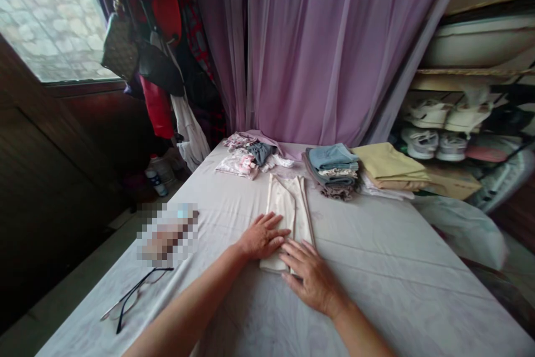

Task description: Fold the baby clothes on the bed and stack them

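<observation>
A cream garment (288, 206), folded into a long narrow strip, lies on the pale bed sheet (376, 268) and runs away from me. My left hand (262, 236) lies flat on the strip's near left part, fingers stretched out. My right hand (311, 276) presses flat on its near end, fingers together and pointing left. Neither hand grips anything.
Beyond the garment lie a loose heap of small clothes (246, 159), a folded blue-grey stack (332, 170) and a folded yellow stack (390, 170). Glasses (134, 296) rest at the bed's near left. A purple curtain (326, 45) hangs behind; shoes (443, 128) fill shelves at right.
</observation>
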